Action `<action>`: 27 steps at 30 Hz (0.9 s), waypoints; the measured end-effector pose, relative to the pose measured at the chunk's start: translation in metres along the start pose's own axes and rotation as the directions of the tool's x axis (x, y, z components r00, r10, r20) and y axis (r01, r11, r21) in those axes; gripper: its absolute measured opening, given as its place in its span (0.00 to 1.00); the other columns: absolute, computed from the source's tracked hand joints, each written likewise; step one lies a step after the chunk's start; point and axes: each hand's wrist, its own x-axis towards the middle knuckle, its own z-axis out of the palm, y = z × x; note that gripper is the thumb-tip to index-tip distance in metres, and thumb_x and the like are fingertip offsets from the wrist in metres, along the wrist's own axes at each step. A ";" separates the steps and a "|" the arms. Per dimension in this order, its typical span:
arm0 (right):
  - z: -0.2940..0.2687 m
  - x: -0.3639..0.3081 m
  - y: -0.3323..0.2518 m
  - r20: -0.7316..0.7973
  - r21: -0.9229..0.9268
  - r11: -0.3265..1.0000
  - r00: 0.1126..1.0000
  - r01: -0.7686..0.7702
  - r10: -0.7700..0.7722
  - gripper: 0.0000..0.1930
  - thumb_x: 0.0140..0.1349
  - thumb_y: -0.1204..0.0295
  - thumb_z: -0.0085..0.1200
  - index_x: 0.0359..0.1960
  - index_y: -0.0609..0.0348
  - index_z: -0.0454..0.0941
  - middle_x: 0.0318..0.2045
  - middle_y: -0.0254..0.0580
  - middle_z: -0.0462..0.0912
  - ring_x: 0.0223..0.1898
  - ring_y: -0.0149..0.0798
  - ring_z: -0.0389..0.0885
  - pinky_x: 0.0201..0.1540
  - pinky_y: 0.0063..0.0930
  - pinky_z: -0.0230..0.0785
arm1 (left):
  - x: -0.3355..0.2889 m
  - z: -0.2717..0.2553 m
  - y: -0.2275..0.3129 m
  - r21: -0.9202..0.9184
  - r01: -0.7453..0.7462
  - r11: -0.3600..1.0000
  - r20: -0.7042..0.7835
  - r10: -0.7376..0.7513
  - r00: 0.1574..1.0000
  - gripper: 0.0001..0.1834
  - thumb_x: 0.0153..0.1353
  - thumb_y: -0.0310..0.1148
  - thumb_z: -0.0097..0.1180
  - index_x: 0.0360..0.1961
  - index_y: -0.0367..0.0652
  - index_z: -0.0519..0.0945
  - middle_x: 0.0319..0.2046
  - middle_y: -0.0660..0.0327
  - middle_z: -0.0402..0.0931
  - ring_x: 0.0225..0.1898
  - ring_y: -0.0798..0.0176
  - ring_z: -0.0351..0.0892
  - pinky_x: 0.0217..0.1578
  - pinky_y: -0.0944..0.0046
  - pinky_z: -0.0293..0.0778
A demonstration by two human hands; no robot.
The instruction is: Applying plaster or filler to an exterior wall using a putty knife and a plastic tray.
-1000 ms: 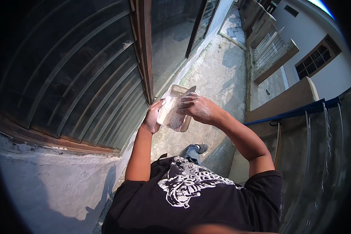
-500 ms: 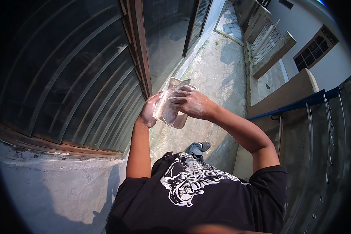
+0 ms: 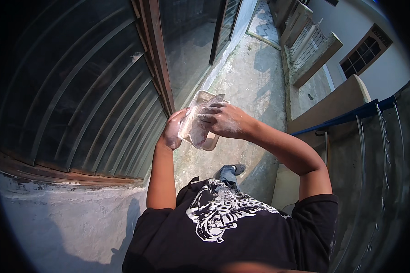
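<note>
A shallow rectangular pale plastic tub [image 3: 210, 144], smeared with white paste, is held up in front of my chest. My left hand [image 3: 172, 131] is closed round the tub's left side, its fingers partly hidden behind it. Over the tub, my right hand [image 3: 228, 120] grips a thin, flat grey scraper-like piece [image 3: 197, 135] coated in the same paste. One pointed corner of that piece sticks up past my fingers, and its lower part lies inside the tub. White residue covers both hands.
A window with dark glass slats [image 3: 100, 95] and a brown wooden frame [image 3: 156, 54] stands close on the left, above a rough white wall [image 3: 77, 218]. A concrete path [image 3: 246, 82] runs ahead. On the right, a blue bar [image 3: 341, 120] carries hanging metal rods.
The view has shifted slightly. The grey piece tilts a little differently in the tub, and more of the tub's inside shows. Both hands keep their holds.
</note>
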 end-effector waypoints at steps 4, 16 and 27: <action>-0.007 -0.005 0.006 0.184 0.080 0.997 0.983 -0.012 -0.003 0.15 0.54 0.71 0.55 0.44 0.55 0.84 0.47 0.38 0.84 0.53 0.42 0.81 0.56 0.35 0.74 | -0.005 -0.003 -0.005 -0.142 0.025 0.990 0.044 -0.019 0.999 0.21 0.72 0.36 0.41 0.56 0.30 0.74 0.51 0.50 0.79 0.51 0.57 0.82 0.55 0.58 0.76; 0.004 -0.007 0.014 -0.085 -0.027 0.999 0.995 -0.045 0.043 0.18 0.54 0.71 0.55 0.49 0.52 0.82 0.50 0.41 0.83 0.54 0.46 0.81 0.56 0.36 0.75 | 0.008 -0.004 -0.009 -0.046 -0.079 0.996 -0.012 0.078 0.997 0.22 0.73 0.37 0.40 0.57 0.31 0.73 0.51 0.51 0.79 0.49 0.58 0.82 0.55 0.58 0.75; -0.031 -0.022 0.031 0.089 0.198 0.969 0.987 -0.151 0.135 0.18 0.48 0.81 0.54 0.42 0.55 0.84 0.45 0.41 0.85 0.52 0.48 0.80 0.58 0.38 0.73 | 0.009 0.004 0.004 -0.150 -0.040 0.988 -0.068 0.030 0.997 0.21 0.71 0.35 0.42 0.54 0.29 0.75 0.49 0.50 0.81 0.49 0.57 0.83 0.54 0.60 0.76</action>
